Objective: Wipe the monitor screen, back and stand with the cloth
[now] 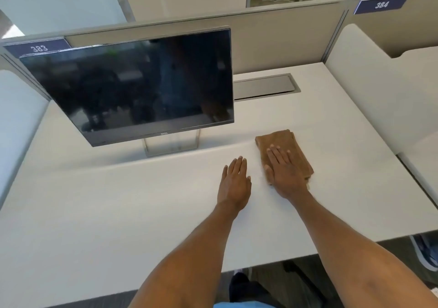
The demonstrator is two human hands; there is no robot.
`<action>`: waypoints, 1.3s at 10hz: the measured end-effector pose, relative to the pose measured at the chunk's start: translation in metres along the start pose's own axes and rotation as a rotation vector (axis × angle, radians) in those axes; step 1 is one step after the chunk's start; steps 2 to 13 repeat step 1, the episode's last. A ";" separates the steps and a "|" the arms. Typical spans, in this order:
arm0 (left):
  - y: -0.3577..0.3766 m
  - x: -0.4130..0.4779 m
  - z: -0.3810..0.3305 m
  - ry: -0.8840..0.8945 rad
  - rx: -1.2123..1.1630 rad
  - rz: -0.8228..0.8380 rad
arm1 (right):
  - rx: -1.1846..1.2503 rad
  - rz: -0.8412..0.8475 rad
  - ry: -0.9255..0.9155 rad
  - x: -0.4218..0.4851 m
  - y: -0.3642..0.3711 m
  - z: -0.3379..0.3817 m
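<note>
A black monitor (pixel 132 85) with a dark screen stands at the left back of the white desk (pixel 118 213) on a silver stand (pixel 171 145). To its right lies a folded brown cloth (pixel 282 139) on the desk. My right hand (pixel 283 171) rests flat on the cloth with straight fingers. Just left of the cloth, my left hand (pixel 234 182) lies flat on the bare desk, fingers straight, holding nothing. The monitor's back is hidden.
A grey cable hatch (pixel 265 86) is set into the desk behind the cloth. Beige partitions (pixel 272 35) with number plates 383 and 384 bound the back. A white side divider (pixel 369 89) closes the right. A shoe (pixel 425 251) shows on the floor at right.
</note>
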State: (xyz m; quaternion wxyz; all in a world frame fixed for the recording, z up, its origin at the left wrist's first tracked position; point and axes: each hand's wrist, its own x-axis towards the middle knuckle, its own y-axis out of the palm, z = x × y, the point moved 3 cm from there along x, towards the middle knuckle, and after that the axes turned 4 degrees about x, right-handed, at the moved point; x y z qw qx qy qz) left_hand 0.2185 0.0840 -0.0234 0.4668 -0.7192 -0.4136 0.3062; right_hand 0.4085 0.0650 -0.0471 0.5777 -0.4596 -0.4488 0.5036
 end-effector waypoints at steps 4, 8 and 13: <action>-0.013 -0.018 0.032 -0.033 0.029 -0.029 | 0.020 -0.029 -0.030 0.000 0.002 0.035; -0.013 -0.018 0.032 -0.033 0.029 -0.029 | 0.020 -0.029 -0.030 0.000 0.002 0.035; -0.013 -0.018 0.032 -0.033 0.029 -0.029 | 0.020 -0.029 -0.030 0.000 0.002 0.035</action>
